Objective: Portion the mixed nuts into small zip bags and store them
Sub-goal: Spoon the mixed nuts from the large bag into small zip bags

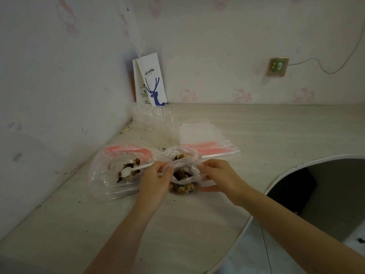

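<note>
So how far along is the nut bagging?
Early to midway, I'd guess. The small clear zip bag already holds nuts; the left hand and right hand pinch its unsealed top. More nuts and a white plastic spoon lie in the large pink-zipped bag, and a stack of empty zip bags waits.

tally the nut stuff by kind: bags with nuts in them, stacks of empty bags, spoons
zip bags with nuts: 3 (large zip bag, held small zip bag, small zip bag behind it)
stacks of empty zip bags: 1
white plastic spoons: 1
total: 5
</note>
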